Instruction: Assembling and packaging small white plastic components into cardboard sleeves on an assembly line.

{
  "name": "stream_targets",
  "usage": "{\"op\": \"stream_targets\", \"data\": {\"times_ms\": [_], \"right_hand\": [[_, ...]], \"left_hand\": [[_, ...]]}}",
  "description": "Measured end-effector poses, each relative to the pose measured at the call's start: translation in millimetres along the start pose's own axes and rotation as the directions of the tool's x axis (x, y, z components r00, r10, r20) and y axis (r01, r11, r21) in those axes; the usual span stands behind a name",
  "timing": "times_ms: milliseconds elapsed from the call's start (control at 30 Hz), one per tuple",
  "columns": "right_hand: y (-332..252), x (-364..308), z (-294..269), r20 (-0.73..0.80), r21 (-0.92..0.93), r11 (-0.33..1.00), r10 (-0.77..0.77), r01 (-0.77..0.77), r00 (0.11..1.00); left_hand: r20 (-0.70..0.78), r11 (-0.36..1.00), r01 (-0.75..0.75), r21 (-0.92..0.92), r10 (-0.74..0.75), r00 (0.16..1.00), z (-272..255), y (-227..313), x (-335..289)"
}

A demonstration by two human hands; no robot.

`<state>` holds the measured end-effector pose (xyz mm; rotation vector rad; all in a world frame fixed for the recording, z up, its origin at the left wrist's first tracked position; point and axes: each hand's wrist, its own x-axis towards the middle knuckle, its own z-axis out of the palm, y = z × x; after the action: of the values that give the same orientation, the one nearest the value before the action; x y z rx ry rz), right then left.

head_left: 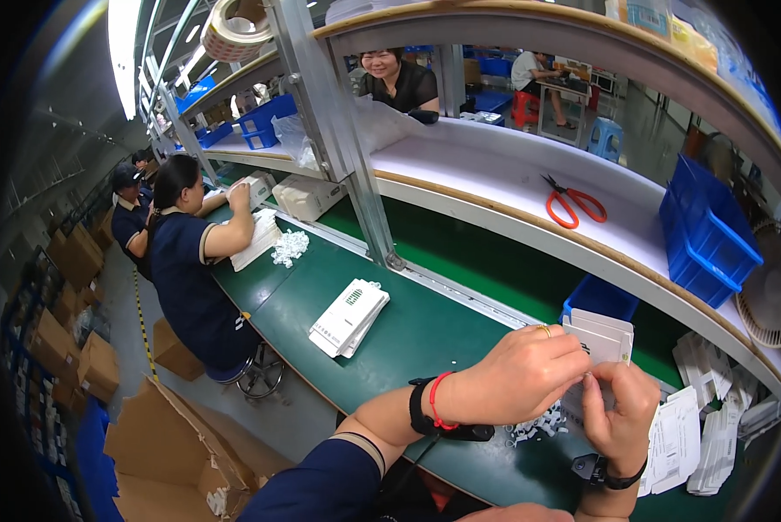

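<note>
My left hand, with a red cord and a dark band at its wrist, is closed in a pinch. Its fingertips meet those of my right hand, whose thumb and fingers are pinched together too. Whatever sits between them is too small or hidden to name. Right behind the fingers stand white printed cards, partly covered by my hands; whether I touch them I cannot tell. Below my hands lies a heap of small white and dark pieces. A stack of white flat cards rests farther left on the green table.
More white cards lie right of my right hand. A blue bin stands behind. On the shelf are red-handled pliers and blue trays. At left, a co-worker sits near a white heap; an open carton stands below.
</note>
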<state>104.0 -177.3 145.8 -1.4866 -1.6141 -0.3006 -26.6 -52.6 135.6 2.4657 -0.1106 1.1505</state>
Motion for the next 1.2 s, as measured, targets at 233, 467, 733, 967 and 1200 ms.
{"op": "stream_targets", "data": {"times_ms": [233, 467, 733, 967, 1200], "right_hand": [[1.8, -0.7, -3.1, -0.017, -0.022, 1.0, -0.009, 0.009, 1.0], [-0.6, -3.8, -4.2, 0.001, -0.01, 1.0, 0.016, -0.016, 1.0], [-0.7, -5.3, -3.9, -0.004, -0.021, 1.0, -0.003, 0.003, 1.0], [1.0, -4.5, -3.6, -0.002, -0.037, 0.999, -0.009, 0.009, 1.0], [-0.5, -3.5, -5.0, 0.012, -0.035, 0.999, 0.0, 0.0, 1.0]], "left_hand": [[-0.016, 1.0, -0.028, -0.007, 0.028, 0.999, 0.6, 1.8, 4.3], [-0.029, 0.999, -0.041, -0.021, 0.04, 0.999, 3.0, 3.0, 2.4], [-0.052, 0.997, -0.069, -0.017, 0.068, 0.996, 2.5, 4.6, 2.1], [-0.047, 0.998, -0.059, -0.005, 0.058, 0.997, 3.5, 3.4, 1.9], [-0.038, 0.998, -0.063, 0.002, 0.063, 0.997, 3.2, 3.9, 2.3]]}}
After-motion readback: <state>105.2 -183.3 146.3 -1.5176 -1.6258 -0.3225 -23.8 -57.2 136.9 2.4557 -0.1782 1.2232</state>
